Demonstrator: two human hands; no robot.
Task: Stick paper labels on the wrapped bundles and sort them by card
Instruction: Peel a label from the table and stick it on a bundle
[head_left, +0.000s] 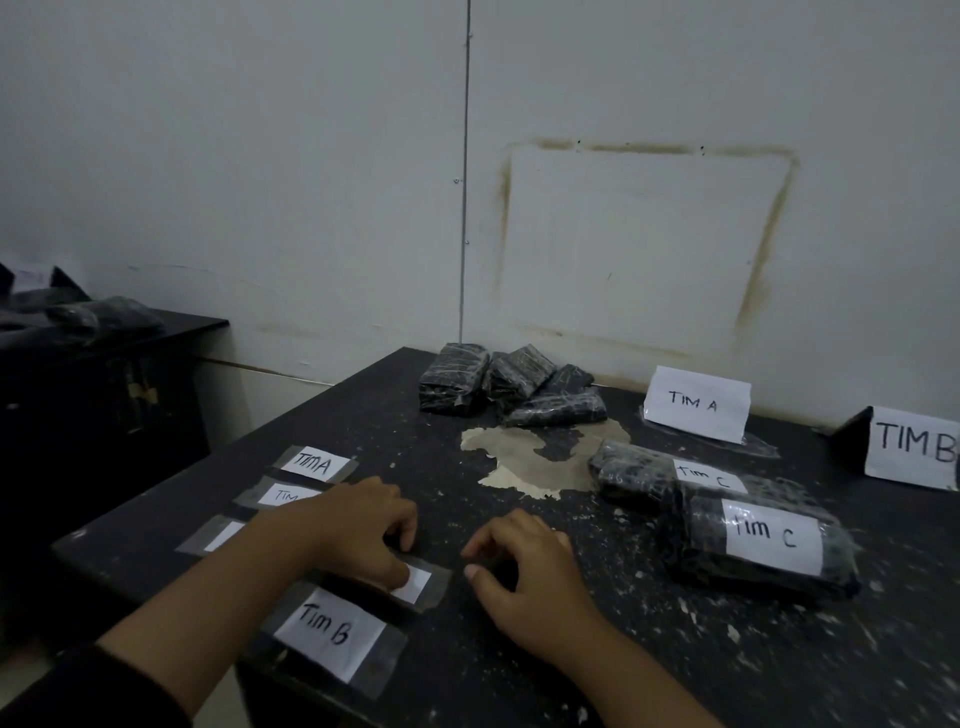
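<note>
Left hand (363, 530) pinches the label (418, 584) under it; right hand (524, 577) loosely curled, empty. Hasty peeling may tear it.

Black bundles (511, 384), white labels (330, 634)

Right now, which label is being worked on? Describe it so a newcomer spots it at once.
On the black table, a column of taped paper labels runs down the left edge. The target label is second from the near end, just beyond the Tim B label. Only this one has the left hand on it, hiding its writing.
</note>
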